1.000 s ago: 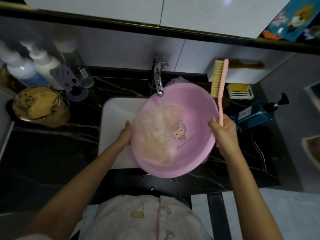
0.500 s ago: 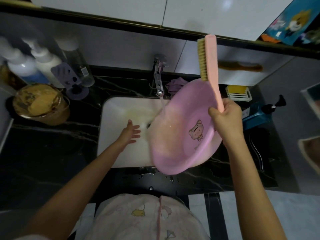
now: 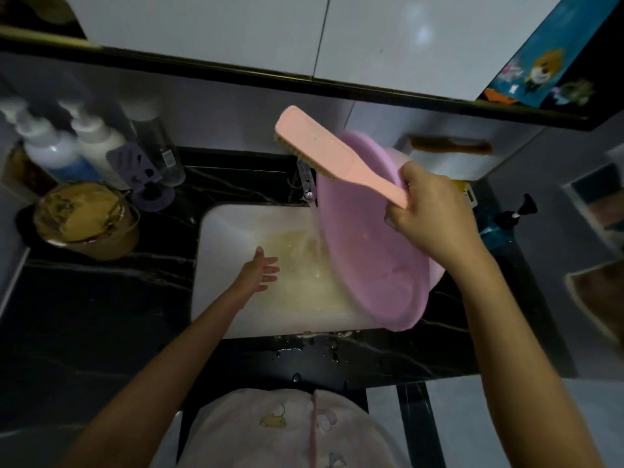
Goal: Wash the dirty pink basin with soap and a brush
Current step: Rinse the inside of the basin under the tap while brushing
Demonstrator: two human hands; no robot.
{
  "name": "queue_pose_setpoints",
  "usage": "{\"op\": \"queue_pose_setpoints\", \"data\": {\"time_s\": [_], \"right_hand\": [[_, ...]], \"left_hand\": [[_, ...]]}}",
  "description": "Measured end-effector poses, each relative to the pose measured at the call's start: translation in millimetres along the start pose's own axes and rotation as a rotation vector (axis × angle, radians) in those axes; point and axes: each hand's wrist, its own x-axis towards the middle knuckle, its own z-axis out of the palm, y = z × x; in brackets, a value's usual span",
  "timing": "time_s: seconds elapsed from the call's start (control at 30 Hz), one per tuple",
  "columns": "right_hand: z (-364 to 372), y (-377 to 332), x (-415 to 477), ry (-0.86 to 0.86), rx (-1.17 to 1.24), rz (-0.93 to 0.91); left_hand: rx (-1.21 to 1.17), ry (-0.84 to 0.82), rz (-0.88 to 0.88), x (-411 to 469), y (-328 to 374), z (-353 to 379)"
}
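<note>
- the right hand (image 3: 429, 217) grips the pink brush (image 3: 334, 153) and, it seems, the rim of the pink basin (image 3: 371, 258), which is tipped steeply over the white sink (image 3: 223, 265).
- the left hand (image 3: 258, 270) has loose fingers and holds nothing; it would do well to steady the basin's lower edge.

Dim, soft overall; glare patches on white cabinet doors (image 3: 304, 35); wide-angle bending at edges.
</note>
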Motion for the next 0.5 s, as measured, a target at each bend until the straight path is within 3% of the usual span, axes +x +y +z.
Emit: {"op": "queue_pose_setpoints", "data": {"time_s": [0.13,0.4,0.5], "right_hand": [[-3.9,1.8,1.4,-0.004,0.064,0.016],[17.8,38.1,-13.8,-0.009,0.564,0.272],[29.8,55.4,-28.2,-0.013,0.735,0.352]], "left_hand": [[0.001,-0.017,0.007,-0.4,6.7,7.1],[0.214,-0.094,0.053,-7.8,-2.6,22.5],[0.172,-0.083,0.05,-9.2,-7.6,27.0]]}}
